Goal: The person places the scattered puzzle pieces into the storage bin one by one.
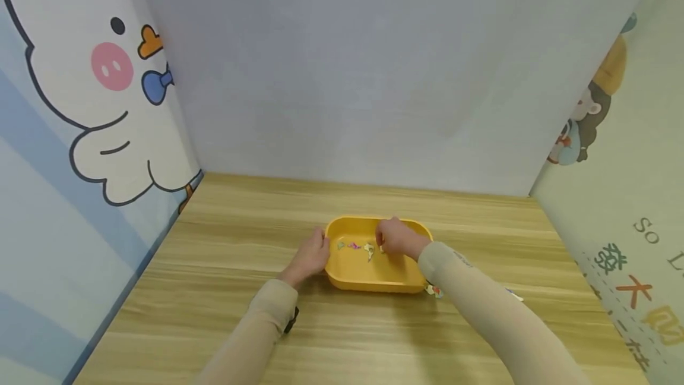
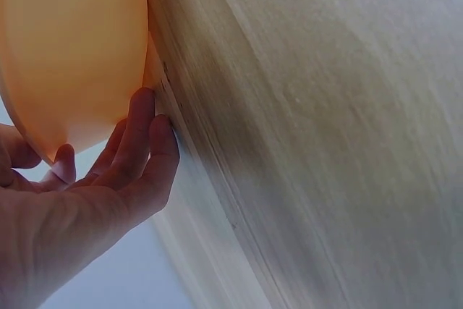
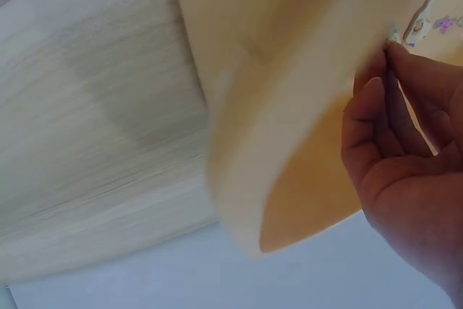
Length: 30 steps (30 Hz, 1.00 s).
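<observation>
A yellow plastic basin [image 1: 369, 286] stands on the table. My left hand [image 1: 312, 252] holds its left end, thumb at the rim and fingers along the outer wall, as the left wrist view also shows. Inside the basin, my right hand [image 1: 398, 236] pinches a tiny pale piece [image 3: 393, 34] between thumb and forefinger, close over the floor; its kind cannot be told. Left of those fingertips, in a row, lie a cream sticker-like cutout [image 1: 369, 251], a pink-purple one [image 1: 354, 246] and a small greenish one [image 1: 341, 245].
A colourful cutout [image 1: 434, 291] lies on the wood-grain table [image 1: 256, 224] by the basin's near right corner, partly under the right sleeve. Farther right is a white and blue piece [image 1: 514, 294]. Cloth-covered walls [image 1: 363, 88] enclose the table at the back and sides.
</observation>
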Motion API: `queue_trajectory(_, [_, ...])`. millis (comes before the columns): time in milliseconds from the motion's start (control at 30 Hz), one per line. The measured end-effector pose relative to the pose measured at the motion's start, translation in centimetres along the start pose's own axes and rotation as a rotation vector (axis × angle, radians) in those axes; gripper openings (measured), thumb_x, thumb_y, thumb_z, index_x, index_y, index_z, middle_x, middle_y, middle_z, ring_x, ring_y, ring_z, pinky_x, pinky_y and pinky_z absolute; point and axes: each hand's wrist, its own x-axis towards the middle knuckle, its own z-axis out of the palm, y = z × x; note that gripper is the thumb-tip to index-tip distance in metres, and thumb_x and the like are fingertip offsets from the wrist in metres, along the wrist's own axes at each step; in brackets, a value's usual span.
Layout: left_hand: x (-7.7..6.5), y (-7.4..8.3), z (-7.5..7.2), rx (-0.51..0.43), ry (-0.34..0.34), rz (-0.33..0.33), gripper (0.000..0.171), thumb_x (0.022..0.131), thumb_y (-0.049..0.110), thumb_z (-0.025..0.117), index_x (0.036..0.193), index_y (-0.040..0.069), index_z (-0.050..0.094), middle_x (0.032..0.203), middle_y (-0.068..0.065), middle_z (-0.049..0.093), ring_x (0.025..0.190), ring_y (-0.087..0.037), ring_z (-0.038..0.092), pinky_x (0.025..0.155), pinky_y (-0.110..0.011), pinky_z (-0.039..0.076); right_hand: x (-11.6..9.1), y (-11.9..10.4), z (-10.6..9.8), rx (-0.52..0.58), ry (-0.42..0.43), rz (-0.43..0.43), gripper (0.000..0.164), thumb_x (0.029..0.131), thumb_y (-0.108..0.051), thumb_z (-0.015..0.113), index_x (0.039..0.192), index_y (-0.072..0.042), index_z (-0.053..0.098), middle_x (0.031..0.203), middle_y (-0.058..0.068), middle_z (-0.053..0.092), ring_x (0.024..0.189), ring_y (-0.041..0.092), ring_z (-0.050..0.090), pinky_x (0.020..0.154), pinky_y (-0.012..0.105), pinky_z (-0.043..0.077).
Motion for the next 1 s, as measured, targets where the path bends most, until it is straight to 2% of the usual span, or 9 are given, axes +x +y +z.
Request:
queue_trajectory(100, [-0.01,0.19,-0.08,0.007,-0.002,-0.001,0.020,0.104,0.018,0.032,0.111,0.003,0.043,0.083,-0.010,0.053,0.068,-0.019,0.054,0.059,-0.030,0.046,0.07,0.11,0.22,-0.008,0.003,0.017,0.015,0.079,0.006,0.067,0.077,-0.009,0.068,0.077,-0.001,0.062,0.079,0.021,0.056,0.103,0.047,0.031])
queue_trajectory(233, [0.07,0.19,-0.07,0.019,0.004,0.007,0.019,0.104,0.017,0.032,0.112,0.003,0.043,0.082,-0.010,0.053,0.067,-0.019,0.054,0.058,-0.030,0.046,-0.12,-0.15,0.00,-0.015,0.011,0.041,0.011,0.079,0.003,0.069,0.082,-0.008,0.069,0.082,0.000,0.062,0.085,0.025,0.053,0.086,0.042,0.044])
queue_trajectory(300, [0.11,0.16,-0.07,0.016,0.005,0.010,0.019,0.104,0.017,0.032,0.111,0.003,0.043,0.081,-0.010,0.053,0.066,-0.019,0.055,0.057,-0.030,0.046,-0.25,-0.27,-0.15,-0.014,0.015,0.046,0.009,0.079,0.001,0.070,0.083,-0.007,0.069,0.082,0.001,0.062,0.085,0.026,0.052,0.079,0.041,0.046])
queue_trajectory(400, [0.17,0.08,-0.03,0.013,0.005,0.011,0.019,0.104,0.017,0.032,0.110,0.003,0.043,0.081,-0.010,0.054,0.065,-0.019,0.055,0.056,-0.030,0.047,-0.39,-0.40,-0.18,-0.012,0.024,0.051,0.008,0.079,-0.001,0.072,0.084,-0.006,0.068,0.081,0.001,0.061,0.084,0.026,0.051,0.078,0.040,0.046])
queue_trajectory(567, [0.10,0.08,0.06,0.015,0.007,-0.005,0.019,0.104,0.018,0.032,0.111,0.004,0.043,0.082,-0.010,0.054,0.066,-0.019,0.055,0.057,-0.030,0.047,-0.43,-0.53,0.12,0.000,0.042,0.046,0.006,0.079,0.001,0.071,0.081,-0.005,0.068,0.077,0.001,0.060,0.079,0.023,0.052,0.079,0.041,0.046])
queue_trajectory(733, [0.00,0.12,0.14,0.018,0.008,-0.007,0.018,0.104,0.017,0.033,0.111,0.004,0.043,0.082,-0.010,0.054,0.066,-0.019,0.055,0.057,-0.030,0.047,-0.35,-0.62,0.33,0.016,0.073,0.002,0.011,0.076,0.006,0.067,0.072,-0.004,0.066,0.066,-0.001,0.058,0.067,0.019,0.052,0.090,0.047,0.042])
queue_trajectory(1000, [-0.11,0.36,0.02,-0.001,-0.006,-0.015,0.019,0.104,0.018,0.032,0.110,0.004,0.043,0.082,-0.011,0.054,0.065,-0.019,0.057,0.056,-0.030,0.049,-0.12,-0.29,0.68,0.031,0.083,0.007,0.018,0.078,0.004,0.068,0.064,-0.007,0.063,0.056,-0.003,0.054,0.056,0.015,0.050,0.107,0.051,0.023])
